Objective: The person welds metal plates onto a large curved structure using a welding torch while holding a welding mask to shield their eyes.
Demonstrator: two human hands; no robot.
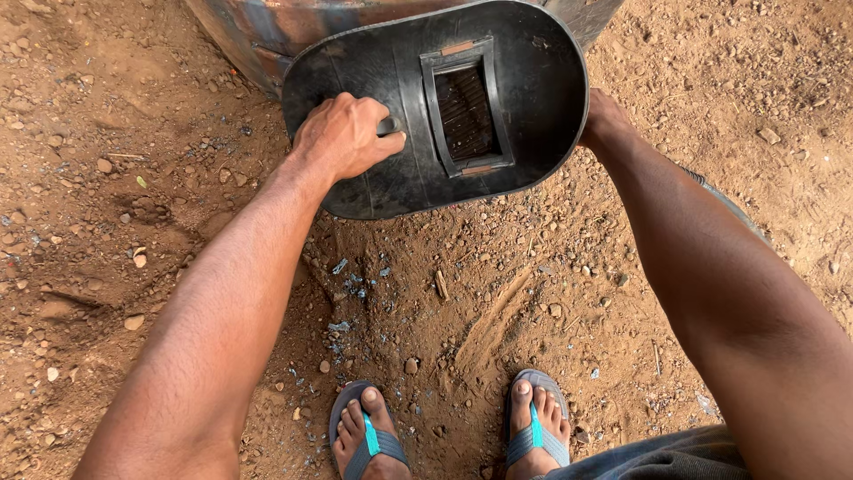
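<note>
The left hand (346, 135) is closed around a small knob on the inside of a black mask (435, 111). The fingers curl tight on it. The mask is a welding mask with a dark window (465, 111) in the middle. It is held up in front of the person, far from the feet. The right hand (604, 120) is at the right rim of the mask, mostly hidden behind it, so I cannot tell if it is closed or spread. To hold the mask well, I think both hands should keep it level, with a firm grip on the knob. Behind the mask is a rusty drum (267, 31). Below is dirt ground (107, 178) with small stones. Near the bottom are two feet in sandals (533, 436).
</note>
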